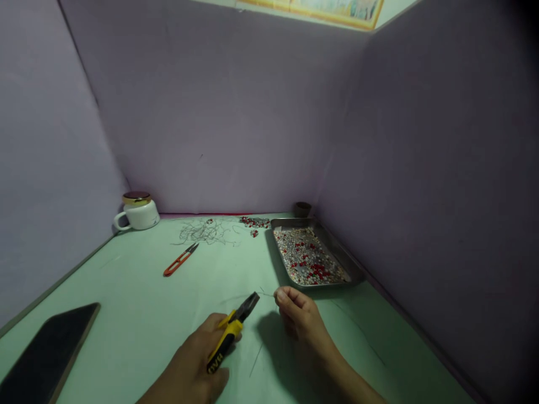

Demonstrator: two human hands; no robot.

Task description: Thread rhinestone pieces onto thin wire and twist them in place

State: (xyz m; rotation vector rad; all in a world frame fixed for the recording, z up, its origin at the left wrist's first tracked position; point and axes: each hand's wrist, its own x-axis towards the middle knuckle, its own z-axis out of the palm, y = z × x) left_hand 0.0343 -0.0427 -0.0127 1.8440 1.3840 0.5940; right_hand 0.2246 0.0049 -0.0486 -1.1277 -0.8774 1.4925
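My left hand (200, 359) is wrapped round the yellow and black handles of a pair of pliers (229, 336). Their dark jaws point up and to the right, close to a thin thread or wire (265, 294). Between thumb and forefinger, my right hand (295, 311) pinches that thin strand just right of the jaws. Whether the jaws touch the strand I cannot tell. Beyond my right hand stands a metal tray (324, 285) of small white, clear and red beads (309, 255).
Orange thread snips (179, 262) lie left of centre, before a tangle of thin strands (206, 231). Several beaded pieces (255, 223) rest by the tray. A lidded white mug (141, 214) stands back left, a small dark pot (302, 209) back right, a dark flat slab (48, 353) front left.
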